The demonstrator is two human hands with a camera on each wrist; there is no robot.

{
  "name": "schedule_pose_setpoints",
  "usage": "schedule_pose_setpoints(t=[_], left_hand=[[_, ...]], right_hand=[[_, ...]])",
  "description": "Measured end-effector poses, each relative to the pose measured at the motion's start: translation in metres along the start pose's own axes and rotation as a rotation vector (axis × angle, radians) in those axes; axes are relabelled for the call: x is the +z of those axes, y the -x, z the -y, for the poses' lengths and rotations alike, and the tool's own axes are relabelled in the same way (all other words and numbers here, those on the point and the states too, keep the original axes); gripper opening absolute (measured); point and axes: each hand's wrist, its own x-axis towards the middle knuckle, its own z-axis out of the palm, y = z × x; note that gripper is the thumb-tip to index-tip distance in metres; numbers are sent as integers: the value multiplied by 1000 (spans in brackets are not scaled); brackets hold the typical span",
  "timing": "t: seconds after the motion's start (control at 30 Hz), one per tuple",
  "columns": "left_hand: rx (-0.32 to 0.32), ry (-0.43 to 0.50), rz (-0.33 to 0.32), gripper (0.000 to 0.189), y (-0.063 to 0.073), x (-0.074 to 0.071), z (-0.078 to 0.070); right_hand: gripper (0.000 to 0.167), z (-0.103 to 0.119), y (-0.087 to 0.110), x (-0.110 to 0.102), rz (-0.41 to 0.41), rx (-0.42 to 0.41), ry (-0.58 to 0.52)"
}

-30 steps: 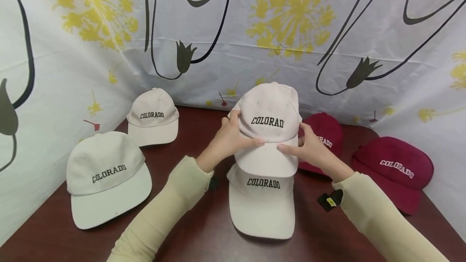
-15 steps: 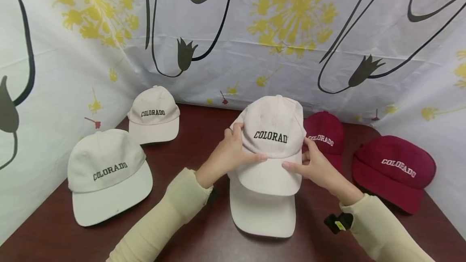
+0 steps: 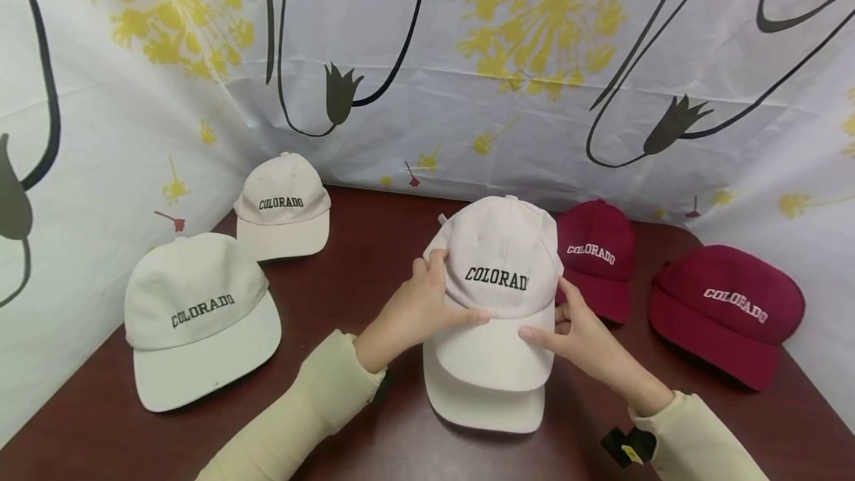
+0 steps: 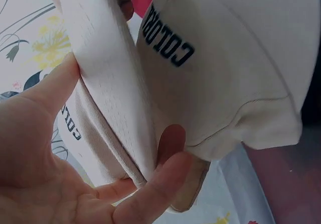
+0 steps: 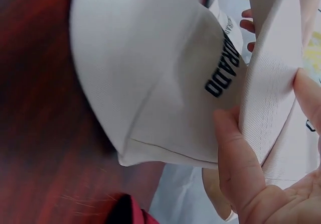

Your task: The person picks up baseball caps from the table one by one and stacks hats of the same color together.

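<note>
A pale cream baseball cap [image 3: 508, 251] with COLORADO in dark letters is held by both hands over a second pale cap [image 3: 484, 413]. In the head view only the lower cap's brim shows, jutting out beneath the upper brim. My left hand [image 3: 417, 306] pinches the upper cap at its left side, thumb on top of the brim. On the opposite side my right hand [image 3: 588, 332] grips it likewise. Both wrist views show the fingers curled under the upper brim, close to the lower cap's crown [image 4: 220, 58], whose lettering [image 5: 220, 78] is partly visible there.
To the left sit a greenish-white cap [image 3: 200, 318] and, farther back, a cream cap [image 3: 283, 206]. Two dark red caps stand on the right, one at the back [image 3: 597, 243] and one nearer [image 3: 728, 310]. Patterned white cloth [image 3: 401, 43] hangs behind the dark red-brown table [image 3: 361, 243].
Both hands have lowered the upper cap toward me onto or just over the lower one, so the lower cap's crown and lettering are now covered in the head view. The other caps have stayed put.
</note>
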Motion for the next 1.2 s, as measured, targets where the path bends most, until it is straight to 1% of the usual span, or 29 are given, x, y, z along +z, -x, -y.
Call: schedule_pose_setpoints(t=[0.17,0.4,0.57,0.7,0.8,1.0,1.2], left_hand=[[-16,-2,30,100,3,8,5],[-34,-15,56,104,6,15,8],[-50,-26,90,105,8,21,13],[-50,-52,105,105,8,26,16],[-52,-89,111,106,9,30,19],[-56,-148,130,111,10,33,22],[-52,-192,148,107,9,33,23]], right_hand=[[94,-4,6,4,10,31,-9],[96,-13,11,10,39,100,-19],[97,-18,15,14,58,133,22],[98,-21,16,18,68,157,18],[98,-23,17,21,78,171,26],[99,-26,17,23,101,180,94],[100,-24,16,23,128,206,134]])
